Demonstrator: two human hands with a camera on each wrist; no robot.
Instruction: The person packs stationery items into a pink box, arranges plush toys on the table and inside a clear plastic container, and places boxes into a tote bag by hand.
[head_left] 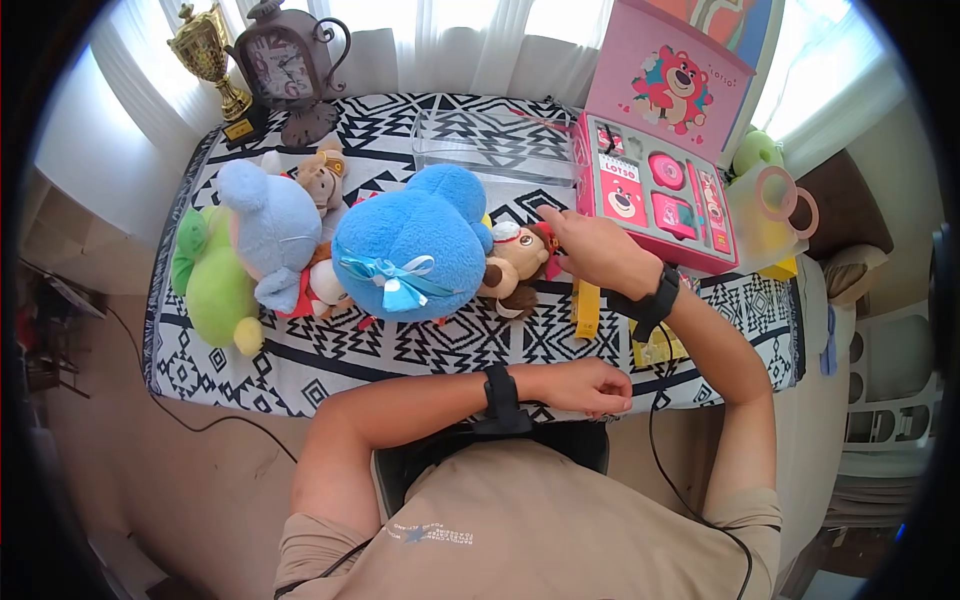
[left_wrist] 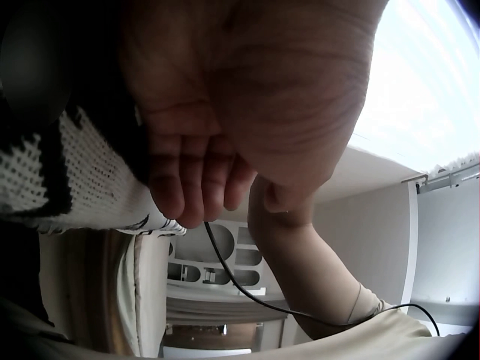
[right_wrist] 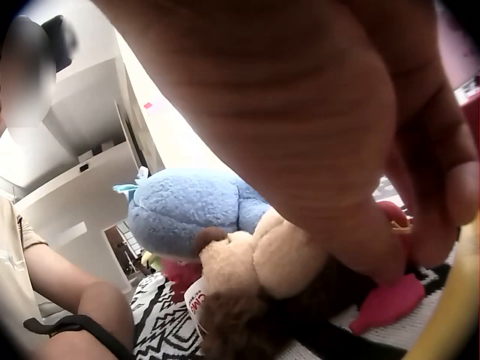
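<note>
My right hand (head_left: pixel 606 254) reaches to the right side of a brown and beige plush toy (head_left: pixel 515 262), with thumb and fingers around its red part. In the right wrist view, the right hand (right_wrist: pixel 307 112) hides much of this contact; the beige plush (right_wrist: pixel 289 255) and a pink piece (right_wrist: pixel 388 304) show below it. Near the table's front edge, my left hand (head_left: pixel 588 386) lies with loosely curled fingers. The left wrist view shows that left hand (left_wrist: pixel 247 97) holding nothing. A large blue plush (head_left: pixel 415 245) is left of the brown one.
Light-blue (head_left: pixel 275 230) and green (head_left: pixel 215 290) plush toys lie at the left. Behind are a gold trophy (head_left: pixel 205 50), a clock (head_left: pixel 285 65) and a clear container (head_left: pixel 490 150). An open pink gift box (head_left: pixel 655 245) and yellow packet (head_left: pixel 587 310) flank my right hand. A cable (head_left: pixel 655 440) hangs nearby.
</note>
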